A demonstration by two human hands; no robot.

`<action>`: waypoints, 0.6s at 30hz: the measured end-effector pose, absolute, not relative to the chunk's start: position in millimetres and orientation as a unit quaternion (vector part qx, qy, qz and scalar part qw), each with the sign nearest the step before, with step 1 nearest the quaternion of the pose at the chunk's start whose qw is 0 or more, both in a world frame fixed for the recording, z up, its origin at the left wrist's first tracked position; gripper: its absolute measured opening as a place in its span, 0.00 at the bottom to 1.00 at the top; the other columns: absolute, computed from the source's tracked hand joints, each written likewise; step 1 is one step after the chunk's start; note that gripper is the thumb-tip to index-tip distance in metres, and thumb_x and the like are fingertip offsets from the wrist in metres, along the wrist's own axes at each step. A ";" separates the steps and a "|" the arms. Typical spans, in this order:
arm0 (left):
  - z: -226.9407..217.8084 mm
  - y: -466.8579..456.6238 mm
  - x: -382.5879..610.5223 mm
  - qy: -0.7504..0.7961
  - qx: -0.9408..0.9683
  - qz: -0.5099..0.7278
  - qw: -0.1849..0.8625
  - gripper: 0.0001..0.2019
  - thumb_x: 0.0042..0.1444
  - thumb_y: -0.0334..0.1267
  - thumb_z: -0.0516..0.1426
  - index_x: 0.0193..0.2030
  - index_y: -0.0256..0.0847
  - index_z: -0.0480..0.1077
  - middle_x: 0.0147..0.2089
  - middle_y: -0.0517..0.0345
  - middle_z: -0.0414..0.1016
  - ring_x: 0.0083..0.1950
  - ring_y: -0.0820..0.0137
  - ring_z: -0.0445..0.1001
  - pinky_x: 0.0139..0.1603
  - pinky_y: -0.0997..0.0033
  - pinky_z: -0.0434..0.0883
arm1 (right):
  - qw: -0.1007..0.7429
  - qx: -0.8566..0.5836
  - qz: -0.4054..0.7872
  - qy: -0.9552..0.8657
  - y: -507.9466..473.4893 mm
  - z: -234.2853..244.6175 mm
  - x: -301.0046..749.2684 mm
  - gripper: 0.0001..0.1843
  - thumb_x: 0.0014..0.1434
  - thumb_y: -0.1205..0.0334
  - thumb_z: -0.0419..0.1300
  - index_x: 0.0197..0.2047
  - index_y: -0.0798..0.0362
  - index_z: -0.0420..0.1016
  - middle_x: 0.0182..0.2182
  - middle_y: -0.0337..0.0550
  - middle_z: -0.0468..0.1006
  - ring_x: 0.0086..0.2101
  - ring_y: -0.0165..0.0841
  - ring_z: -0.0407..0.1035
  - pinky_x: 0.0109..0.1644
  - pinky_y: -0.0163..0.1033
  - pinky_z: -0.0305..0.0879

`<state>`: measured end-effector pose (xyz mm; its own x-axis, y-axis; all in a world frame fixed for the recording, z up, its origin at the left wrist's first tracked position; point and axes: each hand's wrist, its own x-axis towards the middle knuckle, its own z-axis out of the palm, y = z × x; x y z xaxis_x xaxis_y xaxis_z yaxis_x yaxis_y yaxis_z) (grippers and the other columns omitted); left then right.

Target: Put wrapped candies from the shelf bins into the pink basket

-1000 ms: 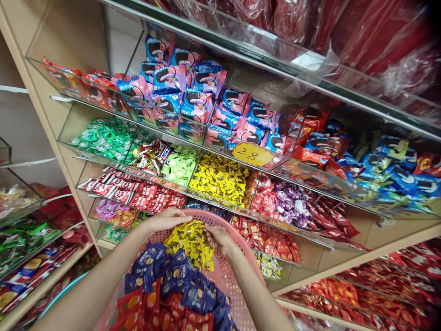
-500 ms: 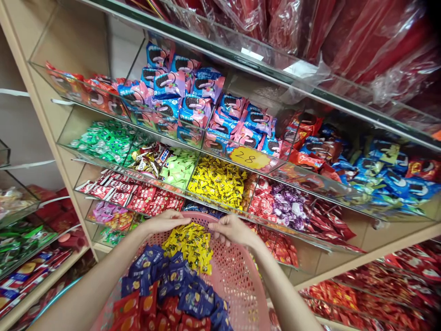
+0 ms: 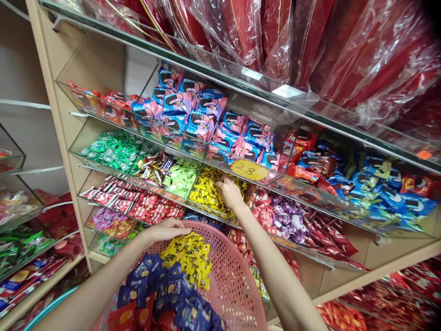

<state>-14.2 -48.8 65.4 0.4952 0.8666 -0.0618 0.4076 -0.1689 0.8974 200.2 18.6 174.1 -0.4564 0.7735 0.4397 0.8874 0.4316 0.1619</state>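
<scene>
My left hand (image 3: pixel 168 231) grips the far rim of a pink perforated plastic basket (image 3: pixel 237 276), fingers over the edge. Inside the basket, yellow-wrapped candies (image 3: pixel 189 257) lie in a heap beyond dark blue packets (image 3: pixel 172 289), with red packets (image 3: pixel 124 317) nearest me. My right hand (image 3: pixel 230 193) is down in a clear shelf compartment among more yellow-wrapped candies (image 3: pixel 205 191). Its fingers are curled in against the candies; the fingertips are partly hidden.
A clear front panel with a yellow "28" tag (image 3: pixel 250 170) sits just above my right hand. Neighbouring compartments hold light green candies (image 3: pixel 181 177) and purple-white candies (image 3: pixel 289 216). Blue-and-pink cookie packs (image 3: pixel 200 124) fill the tier above. A wooden upright (image 3: pixel 58 119) stands at left.
My right hand has left the basket's rim and reached up and forward into the yellow candy compartment. My left hand stays on the rim. The view has shifted slightly.
</scene>
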 end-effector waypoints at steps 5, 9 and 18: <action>70.9 -52.2 -14.4 0.454 0.718 0.232 0.474 0.21 0.45 0.56 0.51 0.23 0.38 0.66 0.24 0.62 0.62 0.27 0.73 0.59 0.27 0.78 0.53 | 0.175 -0.481 -0.200 -0.835 15.8 175.4 208.9 0.11 0.57 0.67 0.47 0.34 0.51 0.70 0.38 0.47 0.66 0.38 0.35 0.59 0.39 0.38 0.56; 71.8 -52.0 -14.9 0.456 0.718 0.232 0.472 0.21 0.45 0.57 0.51 0.23 0.38 0.66 0.24 0.63 0.62 0.28 0.74 0.59 0.27 0.78 0.54 | 0.299 -0.445 -0.138 -0.832 -1.9 184.9 214.1 0.11 0.57 0.65 0.46 0.36 0.51 0.68 0.36 0.45 0.67 0.38 0.34 0.61 0.41 0.37 0.57; 71.4 -51.5 -15.0 0.457 0.702 0.243 0.489 0.15 0.44 0.49 0.54 0.30 0.39 0.71 0.33 0.59 0.71 0.38 0.69 0.66 0.39 0.75 0.61 | 0.515 -0.434 0.347 -0.652 -69.1 134.8 181.4 0.11 0.50 0.55 0.56 0.32 0.54 0.68 0.23 0.38 0.69 0.25 0.27 0.63 0.28 0.32 0.60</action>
<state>-15.0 -51.5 71.4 0.4648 0.8792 -0.1049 0.4033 -0.1048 0.9090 181.4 -69.1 134.8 -0.0927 0.9245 0.3698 0.2094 0.3812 -0.9005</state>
